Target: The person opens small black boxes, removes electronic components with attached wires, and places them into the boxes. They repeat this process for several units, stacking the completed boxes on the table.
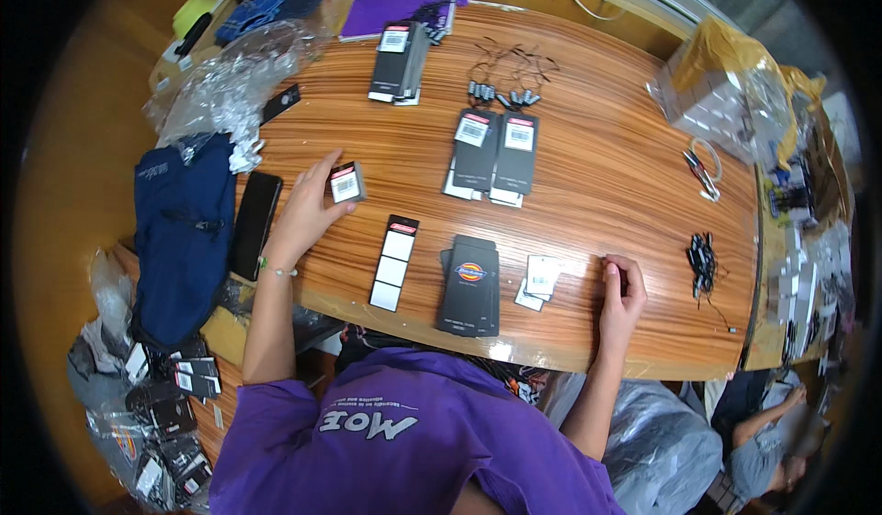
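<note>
Thumb and fingers of my left hand (309, 201) grip the edges of a small stack of barcode labels (345, 184) on the left of the table. Below it lies a black card strip (395, 262) with white blank panels. Right of that strip rests a stack of dark hang tags (469, 287) with an oval emblem. A few small white tags (540, 281) lie between that stack and my right hand (625, 287). My right hand rests on the table near its front edge, fingers curled closed; whatever may be inside is hidden.
Barcoded hang tag stacks (514, 157) lie mid-table, with black strings (514, 65) behind them. Another tag stack (395, 65) is farther back. A phone (256, 226) and blue pouch (184, 239) lie left. Snips (701, 175), a string bundle (702, 267) and a bagged box (726, 92) are right.
</note>
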Demonstrator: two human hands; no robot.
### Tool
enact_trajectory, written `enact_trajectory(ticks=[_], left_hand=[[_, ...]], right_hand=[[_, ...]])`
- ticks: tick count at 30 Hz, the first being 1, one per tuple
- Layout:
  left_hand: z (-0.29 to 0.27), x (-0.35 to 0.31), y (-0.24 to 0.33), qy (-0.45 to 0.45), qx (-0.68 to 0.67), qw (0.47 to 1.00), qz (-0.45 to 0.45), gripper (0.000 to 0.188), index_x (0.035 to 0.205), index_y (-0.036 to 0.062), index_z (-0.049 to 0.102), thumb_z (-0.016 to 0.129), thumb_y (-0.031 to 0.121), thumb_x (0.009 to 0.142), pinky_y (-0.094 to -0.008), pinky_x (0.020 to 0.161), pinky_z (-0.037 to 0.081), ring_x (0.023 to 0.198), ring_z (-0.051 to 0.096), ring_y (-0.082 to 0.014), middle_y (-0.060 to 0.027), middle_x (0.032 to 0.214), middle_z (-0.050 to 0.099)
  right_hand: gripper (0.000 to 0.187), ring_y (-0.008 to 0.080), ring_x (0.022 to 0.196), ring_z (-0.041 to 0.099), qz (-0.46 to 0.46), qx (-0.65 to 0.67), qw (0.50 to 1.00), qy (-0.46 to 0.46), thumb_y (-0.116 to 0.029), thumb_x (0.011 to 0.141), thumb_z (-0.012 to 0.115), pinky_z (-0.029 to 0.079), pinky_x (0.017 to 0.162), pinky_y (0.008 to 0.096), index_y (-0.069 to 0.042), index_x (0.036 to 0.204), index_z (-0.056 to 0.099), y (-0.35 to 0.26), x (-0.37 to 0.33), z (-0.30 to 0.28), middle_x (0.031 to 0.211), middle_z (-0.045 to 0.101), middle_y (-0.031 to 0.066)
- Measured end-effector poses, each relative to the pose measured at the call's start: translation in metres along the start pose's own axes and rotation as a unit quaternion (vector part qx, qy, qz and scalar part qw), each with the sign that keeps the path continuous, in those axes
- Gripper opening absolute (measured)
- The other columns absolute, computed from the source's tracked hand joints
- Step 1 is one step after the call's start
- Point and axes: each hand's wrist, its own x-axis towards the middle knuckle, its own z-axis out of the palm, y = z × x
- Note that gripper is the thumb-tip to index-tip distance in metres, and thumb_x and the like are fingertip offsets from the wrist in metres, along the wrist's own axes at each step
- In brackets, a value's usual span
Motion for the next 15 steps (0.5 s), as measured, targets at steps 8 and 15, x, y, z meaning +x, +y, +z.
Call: enact_trajectory(ticks=[8,15], left_hand=[[0.016,-0.011,0.083,-0.141,-0.073,0.954,0.255,0.064,0.121,0.0045,0.044,0.072,0.024,0.066,-0.0367,0.092,0.036,0.110,0.042,-0.0285,-0.0128,0.120,0.046],[0.054,-0.019,0.087,-0.167,-0.092,0.950,0.246,0.059,0.112,0.0048,0.051,0.074,0.029,0.062,-0.0367,0.089,0.036,0.103,0.045,-0.0279,-0.0107,0.106,0.049]], right_hand=[[0.009,0.0186,0.080,0.054,-0.047,-0.057,0.997,-0.030,-0.004,0.081,0.054,0.042,0.074,0.0274,0.003,0.085,0.059,-0.018,-0.003,0.006,0.083,0.058,0.0092],[0.028,0.0300,0.095,0.049,-0.115,-0.196,0.960,-0.161,-0.013,0.075,0.060,0.038,0.084,0.0372,-0.004,0.102,0.060,-0.044,-0.010,0.027,0.099,0.054,0.0137]])
